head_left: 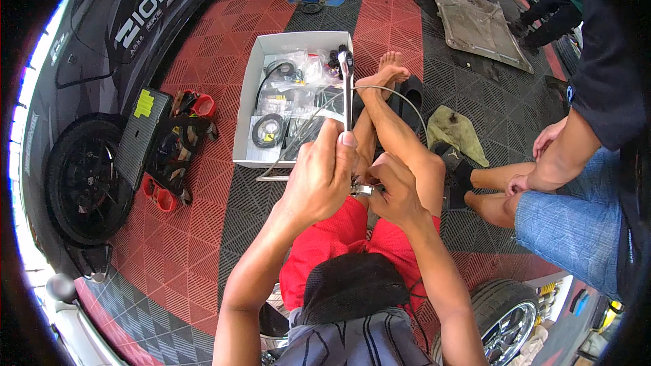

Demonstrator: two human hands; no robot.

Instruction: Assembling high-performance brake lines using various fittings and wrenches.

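My left hand (pixel 317 175) is closed around a shiny silver wrench (pixel 348 105), its thumb pressed along the shank. The wrench points away from me, its ring-shaped head out over the open box. Close beside it, my right hand (pixel 399 191) pinches a small silver metal piece (pixel 363 190) above my lap. Whether that piece is a fitting or the end of a tool, I cannot tell; fingers cover part of it. A thin grey hose (pixel 415 107) loops over my shins and passes behind my hands.
A white box (pixel 245 118) of bagged parts and coiled cables lies ahead. Left are a laptop-like panel (pixel 144 132), a red-and-black tool holder (pixel 182 152) and a dark car (pixel 102 47). A seated person (pixel 569 210) is at right, near a greenish cloth (pixel 456 134). A wheel (pixel 505 318) lies behind.
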